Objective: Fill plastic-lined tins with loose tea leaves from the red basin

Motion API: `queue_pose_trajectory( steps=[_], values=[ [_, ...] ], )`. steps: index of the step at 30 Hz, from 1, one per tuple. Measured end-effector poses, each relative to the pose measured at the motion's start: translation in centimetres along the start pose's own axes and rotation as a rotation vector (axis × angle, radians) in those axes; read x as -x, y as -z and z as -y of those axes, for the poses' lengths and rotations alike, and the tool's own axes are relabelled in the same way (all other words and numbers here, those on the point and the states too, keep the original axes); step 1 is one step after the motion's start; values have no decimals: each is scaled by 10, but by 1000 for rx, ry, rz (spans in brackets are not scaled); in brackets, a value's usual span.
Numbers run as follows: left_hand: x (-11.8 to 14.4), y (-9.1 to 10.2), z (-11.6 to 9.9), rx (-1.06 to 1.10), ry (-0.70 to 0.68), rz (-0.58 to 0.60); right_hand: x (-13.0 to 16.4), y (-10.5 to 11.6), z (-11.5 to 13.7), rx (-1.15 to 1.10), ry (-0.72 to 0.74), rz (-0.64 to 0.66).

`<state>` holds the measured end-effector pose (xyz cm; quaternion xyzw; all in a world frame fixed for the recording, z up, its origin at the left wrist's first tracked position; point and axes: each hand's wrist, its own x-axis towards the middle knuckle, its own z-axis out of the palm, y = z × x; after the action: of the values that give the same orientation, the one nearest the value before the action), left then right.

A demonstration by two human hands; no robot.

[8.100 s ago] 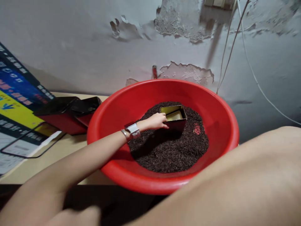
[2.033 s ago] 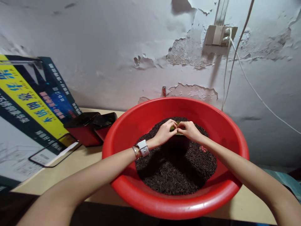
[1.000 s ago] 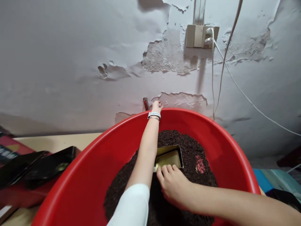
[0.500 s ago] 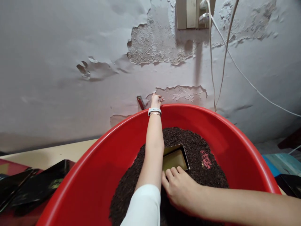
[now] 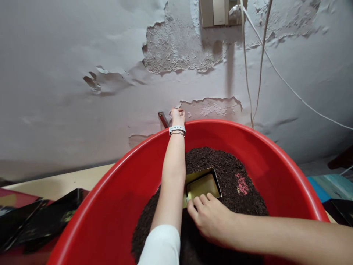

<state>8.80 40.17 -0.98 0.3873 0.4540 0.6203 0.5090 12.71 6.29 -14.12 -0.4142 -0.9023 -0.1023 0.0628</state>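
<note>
A large red tub (image 5: pixel 110 198) holds a heap of dark, shredded material (image 5: pixel 209 156) that looks like loose dry tea leaves. On the heap lies a rectangular metal tin (image 5: pixel 202 186) with a gold-coloured inside, its mouth facing up. The fingers of my right hand (image 5: pixel 211 217) are hooked over the tin's near edge. My left arm reaches across the tub, partly covering the tin's left side. Beyond the far rim, my left hand (image 5: pixel 178 116) has its fingers curled in near the wall; whatever they hold is too small to make out.
A narrow reddish bar (image 5: pixel 163 120) leans by the wall behind the tub. Black plastic packets (image 5: pixel 46 217) lie at the left on a pale surface (image 5: pixel 71 180). White cables (image 5: pixel 248 73) hang from a socket box (image 5: pixel 219 13) on the peeling wall.
My left hand has shifted slightly left, its fingers more curled. The view has moved a little, and more of the tin's inside shows beside my left arm. My right hand stays on the tin.
</note>
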Motion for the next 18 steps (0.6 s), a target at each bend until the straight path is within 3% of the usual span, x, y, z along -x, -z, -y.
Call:
queue_pose_trajectory(
  steps=[3, 6, 8, 9, 11, 14, 16, 18],
  values=[
    [31, 10, 0, -181, 90, 28, -1, 7, -4, -31, 3, 56],
    [94, 43, 0, -390, 67, 223, -1, 16, -10, -59, 1, 150],
    [147, 75, -4, -946, -185, 615, -2, 21, -17, -58, 1, 198],
    [173, 93, -7, -1218, -296, 717, -2, 24, -21, -52, 1, 219],
    [217, 127, -15, -1630, -397, 763, -3, 29, -29, -29, -6, 252],
    [250, 170, -18, -1987, -276, 710, -2, 34, -30, 13, 38, 138],
    [252, 190, -9, -2094, -119, 700, 3, 31, -16, -13, 164, 13],
    [245, 202, 8, -2120, 11, 767, 13, 22, 5, -81, 303, 15]
  ],
)
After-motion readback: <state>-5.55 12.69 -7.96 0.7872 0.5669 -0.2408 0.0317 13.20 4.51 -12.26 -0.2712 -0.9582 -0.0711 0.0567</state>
